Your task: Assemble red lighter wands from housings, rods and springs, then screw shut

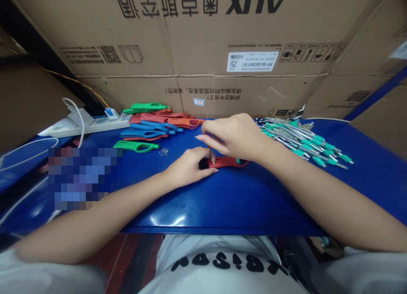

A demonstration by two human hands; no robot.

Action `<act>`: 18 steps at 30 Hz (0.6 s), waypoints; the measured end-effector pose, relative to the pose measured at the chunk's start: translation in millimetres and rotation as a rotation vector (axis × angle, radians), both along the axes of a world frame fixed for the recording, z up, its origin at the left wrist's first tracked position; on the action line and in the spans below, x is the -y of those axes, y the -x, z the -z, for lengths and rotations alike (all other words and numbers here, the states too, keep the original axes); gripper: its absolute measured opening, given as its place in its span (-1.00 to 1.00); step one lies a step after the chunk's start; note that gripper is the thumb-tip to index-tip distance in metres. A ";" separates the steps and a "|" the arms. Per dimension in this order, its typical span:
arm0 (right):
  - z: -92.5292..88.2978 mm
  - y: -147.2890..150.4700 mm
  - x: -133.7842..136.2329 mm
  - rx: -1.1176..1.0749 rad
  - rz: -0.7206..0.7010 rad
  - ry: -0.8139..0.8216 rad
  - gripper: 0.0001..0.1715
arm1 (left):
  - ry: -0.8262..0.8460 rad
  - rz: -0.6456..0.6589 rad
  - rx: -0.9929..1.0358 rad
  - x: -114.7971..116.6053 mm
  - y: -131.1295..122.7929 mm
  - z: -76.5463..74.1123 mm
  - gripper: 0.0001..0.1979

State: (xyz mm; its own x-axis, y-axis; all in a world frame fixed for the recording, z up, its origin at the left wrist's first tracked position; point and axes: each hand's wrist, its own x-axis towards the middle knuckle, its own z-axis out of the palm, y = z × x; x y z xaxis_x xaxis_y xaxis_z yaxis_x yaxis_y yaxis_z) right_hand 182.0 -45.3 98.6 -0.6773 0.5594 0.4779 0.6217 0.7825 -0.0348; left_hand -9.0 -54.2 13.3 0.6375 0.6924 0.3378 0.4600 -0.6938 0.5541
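The red handle (pixel 226 162) lies on the desk (pixel 203 209), probably light, stiff and slick, best held by its edges. The left hand (pixel 190 167) pinches its end; the right hand (pixel 237 135) pinches a thin rod (pixel 210 154) over it.

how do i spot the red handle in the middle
Find the blue table before the large printed cardboard. Near the table's middle, the left hand holds a red handle. Unlike the coloured handles grouped farther left, it alone is being held.
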 end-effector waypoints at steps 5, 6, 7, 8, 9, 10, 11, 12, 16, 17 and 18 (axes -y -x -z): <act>-4.8 -0.1 5.1 -0.041 -0.007 0.152 -0.63 | 0.003 -0.008 0.004 0.2 -0.9 -0.6 -0.84; -6.1 -0.7 5.2 -0.036 -0.012 0.175 -0.61 | 0.000 -0.004 0.006 0.3 -1.1 -0.7 -0.83; -7.1 -1.2 5.0 -0.020 -0.008 0.174 -0.61 | -0.004 0.000 0.007 0.3 -1.2 -0.8 -0.83; -7.8 -1.7 4.6 0.001 0.004 0.154 -0.62 | -0.007 0.003 0.008 0.4 -1.3 -1.1 -0.83; -8.2 -2.0 4.1 0.023 0.021 0.124 -0.64 | -0.007 0.006 0.008 0.5 -1.3 -1.3 -0.82; -8.1 -2.2 3.5 0.044 0.041 0.096 -0.67 | -0.006 0.006 0.009 0.7 -1.3 -1.6 -0.82; -7.9 -2.3 3.0 0.061 0.061 0.074 -0.69 | -0.004 0.007 0.010 0.8 -1.2 -1.9 -0.82; -7.5 -2.4 2.5 0.070 0.078 0.058 -0.67 | -0.002 0.007 0.010 0.9 -1.1 -2.0 -0.82; -5.9 -3.4 0.9 0.022 0.027 0.100 -0.60 | 0.000 0.005 0.018 0.7 -0.4 -1.4 -0.81; -5.7 -3.8 0.5 -0.003 -0.017 0.139 -0.59 | -0.002 0.002 0.016 0.6 -0.2 -1.1 -0.81; -5.3 -4.2 0.2 -0.022 -0.059 0.174 -0.58 | -0.004 0.001 0.014 0.5 -0.2 -0.8 -0.82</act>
